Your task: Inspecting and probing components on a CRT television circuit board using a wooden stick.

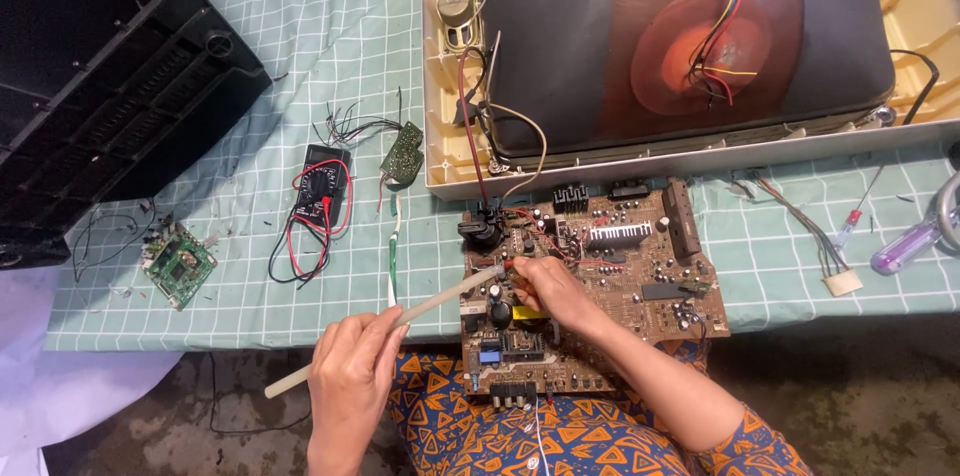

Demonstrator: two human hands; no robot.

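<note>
While I watch, left hand [352, 368] grips pale stick [385, 321] lower centre, tip beside right hand [548, 288] fingers pinching a part on brown circuit board [640, 266].

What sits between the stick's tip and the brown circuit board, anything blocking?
Nothing visible. The left hand holds the pale stick; its tip meets the circuit board beside the right hand, whose fingers rest on the same spot. Exact contact point is too small to tell.

Brown circuit board [600, 276] flat, overhanging the table edge; long pale stick [400, 318] slanting onto its left part.
</note>
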